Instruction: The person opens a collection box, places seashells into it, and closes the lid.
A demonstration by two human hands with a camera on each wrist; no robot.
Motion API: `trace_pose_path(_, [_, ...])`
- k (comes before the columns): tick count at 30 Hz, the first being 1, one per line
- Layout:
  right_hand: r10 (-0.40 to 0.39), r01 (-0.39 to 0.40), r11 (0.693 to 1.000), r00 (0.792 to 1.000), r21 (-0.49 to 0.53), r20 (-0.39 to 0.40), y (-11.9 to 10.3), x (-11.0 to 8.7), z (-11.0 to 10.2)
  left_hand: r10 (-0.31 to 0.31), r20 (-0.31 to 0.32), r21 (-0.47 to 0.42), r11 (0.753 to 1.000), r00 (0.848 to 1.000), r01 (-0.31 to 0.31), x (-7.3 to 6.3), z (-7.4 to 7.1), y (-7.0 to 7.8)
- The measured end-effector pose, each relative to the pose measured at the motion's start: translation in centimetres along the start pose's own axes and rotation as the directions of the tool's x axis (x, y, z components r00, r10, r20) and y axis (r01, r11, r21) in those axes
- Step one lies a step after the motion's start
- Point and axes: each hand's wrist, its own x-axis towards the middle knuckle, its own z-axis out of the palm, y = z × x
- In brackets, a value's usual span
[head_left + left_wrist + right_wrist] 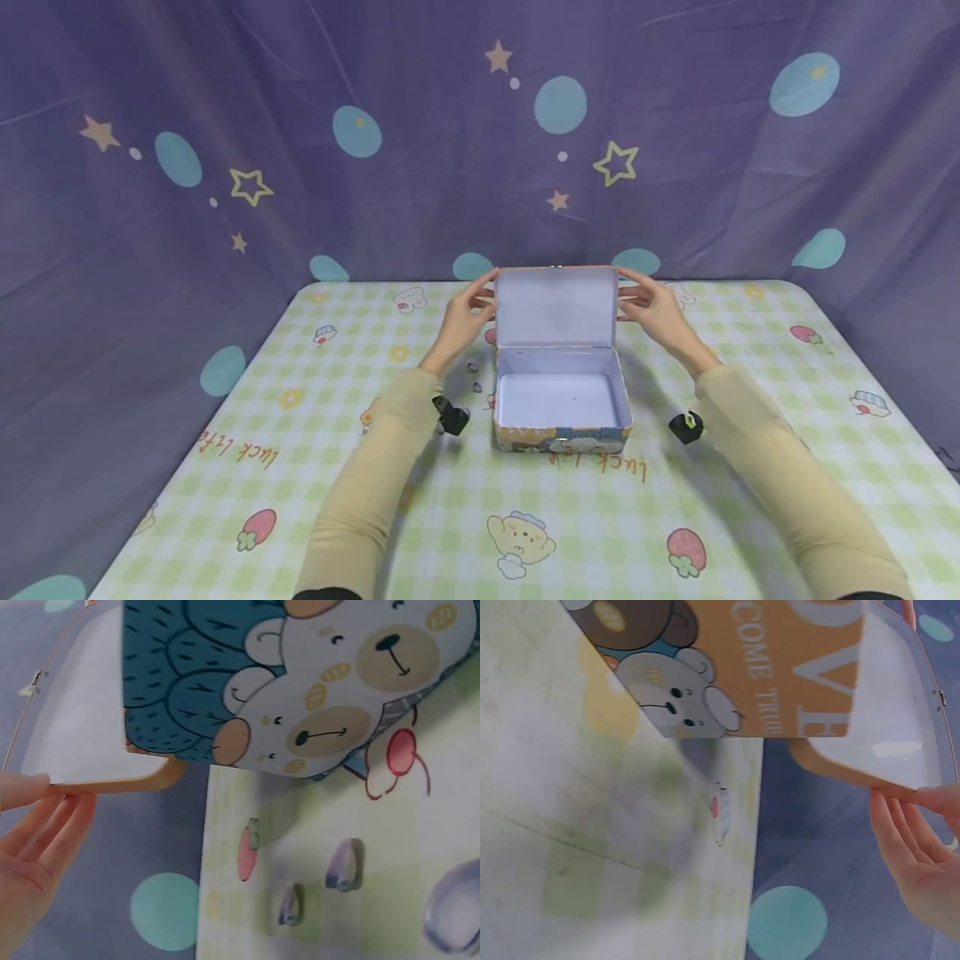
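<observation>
A printed tin box (562, 440) stands on the table with its hinged lid (557, 307) raised upright, pale inner face toward me. Its bare floor (558, 400) shows in the head view. My left hand (465, 317) pinches the lid's left edge between thumb and fingers. On the opposite edge, my right hand (656, 315) holds the lid the same way. The left wrist view shows the tin's blue side (180, 682) with bear faces; an orange side (772, 667) with lettering appears in the right wrist view.
Left of the tin lie two small purple-and-white pieces (343, 866) and a round, shiny bluish item (454, 907), cut off by the frame edge. A green checked cloth (600, 533) covers the table. Behind it hangs a purple curtain (435, 208).
</observation>
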Motion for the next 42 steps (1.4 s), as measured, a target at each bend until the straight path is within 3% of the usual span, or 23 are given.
trace_pose_path(5, [0.064, -0.065, 0.997, 0.997, 0.028, 0.029, 1.2, 0.2, 0.1, -0.069, 0.007, -0.033, 0.997, 0.998, 0.069, 0.3, 0.4, -1.0])
trace_pose_path(12, [0.139, -0.142, 0.989, 0.989, 0.048, 0.052, 2.6, 0.2, 0.3, -0.103, 0.032, -0.015, 0.995, 0.994, 0.103, 0.4, 0.7, -2.4])
trace_pose_path(16, [0.178, -0.181, 0.982, 0.982, 0.061, 0.062, 3.2, 0.1, 0.5, -0.184, 0.067, -0.054, 0.981, 0.981, 0.187, 0.3, 1.0, -3.0])
trace_pose_path(17, [0.188, -0.192, 0.979, 0.98, 0.063, 0.064, 3.3, 0.0, 0.5, -0.164, 0.08, -0.1, 0.98, 0.983, 0.172, 0.4, 1.2, -4.3])
trace_pose_path(19, [0.208, -0.212, 0.975, 0.976, 0.064, 0.066, 3.6, 0.0, 0.6, -0.201, 0.107, -0.125, 0.969, 0.974, 0.213, 1.0, 1.6, -6.7])
trace_pose_path(21, [0.228, -0.233, 0.97, 0.971, 0.066, 0.068, 3.9, 0.0, 0.7, -0.178, 0.119, -0.158, 0.968, 0.977, 0.196, 2.2, 2.4, -11.6])
trace_pose_path(26, [0.267, -0.272, 0.959, 0.961, 0.078, 0.068, 4.5, 0.0, 0.8, -0.151, 0.13, -0.172, 0.97, 0.98, 0.172, 5.8, 4.7, -25.7])
trace_pose_path(27, [0.271, -0.275, 0.958, 0.96, 0.078, 0.067, 4.5, 0.0, 0.8, -0.151, 0.136, -0.178, 0.969, 0.979, 0.174, 6.3, 5.0, -27.8])
trace_pose_path(30, [0.274, -0.278, 0.958, 0.959, 0.069, 0.066, 4.7, 0.0, 0.8, -0.131, 0.144, -0.206, 0.966, 0.981, 0.159, 7.1, 5.5, -30.8])
trace_pose_path(32, [0.275, -0.279, 0.958, 0.959, 0.064, 0.068, 4.6, 0.0, 0.8, -0.136, 0.136, -0.197, 0.967, 0.981, 0.161, 7.0, 5.6, -30.4])
trace_pose_path(33, [0.272, -0.277, 0.959, 0.96, 0.061, 0.072, 4.6, 0.0, 0.8, -0.151, 0.13, -0.186, 0.967, 0.98, 0.174, 6.8, 5.5, -29.5])
trace_pose_path(36, [0.262, -0.267, 0.962, 0.961, 0.053, 0.084, 4.4, -0.2, 0.8, -0.182, 0.11, -0.13, 0.972, 0.977, 0.195, 5.5, 4.9, -24.9])
trace_pose_path(38, [0.254, -0.26, 0.964, 0.962, 0.053, 0.097, 4.3, -0.4, 0.7, -0.213, 0.101, -0.083, 0.972, 0.972, 0.221, 3.9, 4.1, -19.2])
trace_pose_path(39, [0.25, -0.256, 0.965, 0.963, 0.05, 0.103, 4.2, -0.5, 0.7, -0.189, 0.108, -0.099, 0.975, 0.976, 0.2, 3.2, 3.7, -17.0])
trace_pose_path(42, [0.25, -0.257, 0.964, 0.962, 0.062, 0.114, 3.9, -0.7, 0.5, -0.226, 0.108, -0.076, 0.969, 0.968, 0.234, 0.8, 2.3, -8.8])
